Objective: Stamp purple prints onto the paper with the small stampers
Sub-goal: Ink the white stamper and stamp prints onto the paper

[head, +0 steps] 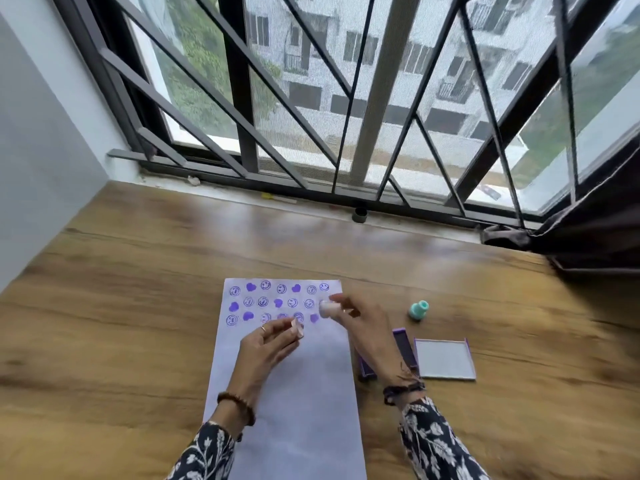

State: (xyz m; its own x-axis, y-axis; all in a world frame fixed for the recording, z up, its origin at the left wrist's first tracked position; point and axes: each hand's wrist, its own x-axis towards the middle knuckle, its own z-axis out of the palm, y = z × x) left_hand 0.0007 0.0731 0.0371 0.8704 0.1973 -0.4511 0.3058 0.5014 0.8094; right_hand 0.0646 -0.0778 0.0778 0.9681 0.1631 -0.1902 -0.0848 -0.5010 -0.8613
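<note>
A white sheet of paper (298, 403) lies on the wooden table, its top rows filled with purple smiley and heart prints (263, 301). My left hand (266, 348) pinches a small pale stamper (298, 329) just below the third row of prints. My right hand (363, 327) holds another small pale pink stamper (325, 308) near the paper's right edge, at the end of the third row. A teal stamper (418, 310) lies on the table to the right of the paper. The purple ink pad (404, 349) sits partly hidden under my right wrist.
The ink pad's open lid (445, 358) lies flat to the right of the pad. A small dark cylinder (360, 214) stands by the window sill. A dark curtain (588, 230) bunches at the right. Window grilles run along the table's far edge.
</note>
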